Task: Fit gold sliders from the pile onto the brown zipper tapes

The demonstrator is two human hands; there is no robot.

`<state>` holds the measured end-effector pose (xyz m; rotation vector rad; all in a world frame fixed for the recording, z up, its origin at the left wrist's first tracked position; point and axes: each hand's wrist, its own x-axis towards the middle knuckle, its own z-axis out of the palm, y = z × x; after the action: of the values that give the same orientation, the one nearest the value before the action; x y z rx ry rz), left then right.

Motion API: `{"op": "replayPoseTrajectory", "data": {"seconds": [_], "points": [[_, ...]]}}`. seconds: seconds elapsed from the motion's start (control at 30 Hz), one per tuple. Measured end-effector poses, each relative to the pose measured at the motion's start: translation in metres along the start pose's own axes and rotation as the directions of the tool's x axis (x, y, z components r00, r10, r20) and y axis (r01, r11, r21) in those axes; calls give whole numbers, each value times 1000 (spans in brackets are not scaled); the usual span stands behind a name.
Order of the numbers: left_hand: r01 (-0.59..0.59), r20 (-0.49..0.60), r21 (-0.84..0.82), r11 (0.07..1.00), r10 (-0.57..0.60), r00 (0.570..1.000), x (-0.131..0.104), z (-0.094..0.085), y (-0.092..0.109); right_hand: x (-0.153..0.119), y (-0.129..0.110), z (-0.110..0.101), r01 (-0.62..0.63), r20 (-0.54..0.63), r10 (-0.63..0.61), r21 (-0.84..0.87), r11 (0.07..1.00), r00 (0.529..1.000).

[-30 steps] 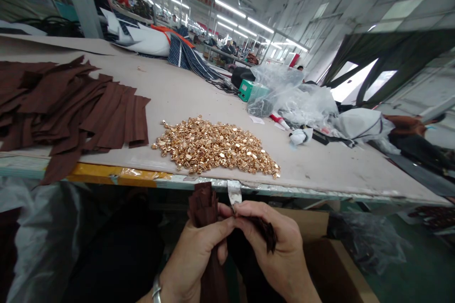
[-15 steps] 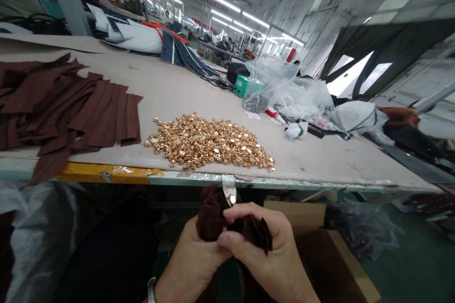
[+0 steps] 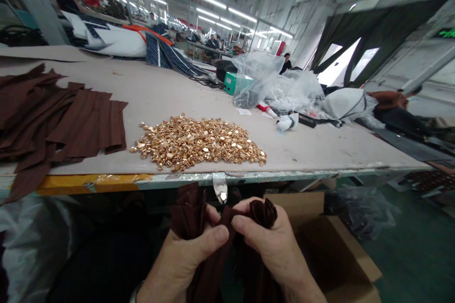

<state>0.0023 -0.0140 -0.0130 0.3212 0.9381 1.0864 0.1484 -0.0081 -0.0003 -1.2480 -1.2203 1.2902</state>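
Below the table's front edge, my left hand (image 3: 188,251) is closed around a bundle of dark brown fabric strips (image 3: 187,213). My right hand (image 3: 272,241) grips a second bunch of brown strips (image 3: 263,213), rolled at the top. One brown strip (image 3: 227,220) stretches between the thumbs and fingers of both hands. Just above them, a small metal tab (image 3: 219,184) is fixed at the table edge, with a gold piece (image 3: 223,196) at its tip. A heap of small gold metal pieces (image 3: 199,142) lies on the table (image 3: 149,85).
Brown fabric strips (image 3: 71,123) are piled on the table at the left. Clear plastic bags (image 3: 295,90) and a green box (image 3: 230,83) stand farther back. An open cardboard box (image 3: 305,203) is below the table at the right. People are in the far background.
My hands have moved slightly apart, and a strip now shows stretched between them. The left bundle has shifted left. The camera view has turned slightly to the right.
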Motion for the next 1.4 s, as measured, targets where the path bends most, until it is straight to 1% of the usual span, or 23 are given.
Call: {"op": "replayPoseTrajectory", "data": {"seconds": [0.03, 0.13, 0.2, 0.23, 0.27, 0.33, 0.37, 0.4, 0.43, 0.47, 0.5, 0.57, 0.6, 0.67, 0.77, 0.83, 0.87, 0.93, 1.0, 1.07, 1.2, 1.4], "points": [[-14, -15, 28, 1000, 14, 1000, 1, -1, 0, -1, 1, -1, 13, -14, -13, -19, 1000, 1000], [-105, -3, 155, 982, 106, 994, 7, -6, -3, -3, 3, -1, 75, -28, -79, -121, 990, 996], [-149, 14, 236, 960, 150, 989, 9, -8, -5, -5, 5, -1, 171, -3, -177, -251, 953, 984], [-160, 26, 264, 951, 159, 987, 10, -9, -6, -6, 7, -2, 242, 20, -248, -315, 918, 968], [-163, 39, 276, 947, 159, 987, 10, -8, -6, -6, 8, -2, 327, 57, -329, -364, 872, 943], [-134, 73, 251, 959, 120, 990, 9, -7, -5, -7, 11, -2, 502, 159, -479, -378, 778, 863], [-113, 83, 227, 967, 97, 992, 9, -6, -4, -8, 11, -2, 563, 197, -528, -354, 747, 826], [-96, 88, 207, 974, 79, 993, 8, -5, -3, -7, 12, -2, 592, 206, -556, -332, 734, 805], [-82, 88, 198, 977, 66, 994, 8, -4, -2, -7, 12, -1, 589, 181, -562, -322, 742, 807], [-75, 81, 200, 977, 60, 995, 7, -3, -2, -7, 11, 0, 554, 131, -542, -318, 770, 830], [-74, 70, 209, 975, 60, 996, 7, -3, -2, -6, 11, 1, 495, 69, -500, -308, 813, 863], [-60, 48, 212, 975, 51, 998, 6, -3, -3, -4, 10, 3, 344, -24, -360, -247, 906, 933], [-46, 42, 202, 978, 38, 998, 6, -3, -3, -3, 9, 5, 273, -35, -286, -205, 940, 958], [-26, 31, 165, 986, 21, 999, 7, -4, -3, -2, 9, 7, 182, -23, -187, -136, 974, 982], [-8, 31, 98, 995, 5, 1000, 7, -3, -1, -1, 11, 10, 123, -7, -123, -31, 992, 992], [24, 57, 59, 998, -27, 998, 8, -3, 1, 0, 14, 11, 24, -5, -24, 124, 992, 1000], [36, 71, 54, 998, -40, 997, 8, -3, 2, 0, 15, 11, -39, 5, 39, 213, 976, 999], [43, 94, 86, 995, -51, 994, 9, -3, 4, 1, 17, 10, -154, 53, 145, 370, 916, 988], [14, 98, 147, 989, -29, 995, 10, -4, 7, 3, 16, 9, -222, 88, 204, 457, 861, 975], [-24, 83, 185, 982, 9, 997, 12, -3, 9, 5, 15, 10, -244, 83, 234, 492, 836, 969], [-31, 47, 207, 978, 21, 999, 16, -2, 13, 8, 15, 14, -227, 37, 237, 463, 857, 971], [-26, 56, 212, 977, 14, 998, 18, -1, 14, 13, 15, 16, -228, 71, 219, 449, 864, 973]]}}
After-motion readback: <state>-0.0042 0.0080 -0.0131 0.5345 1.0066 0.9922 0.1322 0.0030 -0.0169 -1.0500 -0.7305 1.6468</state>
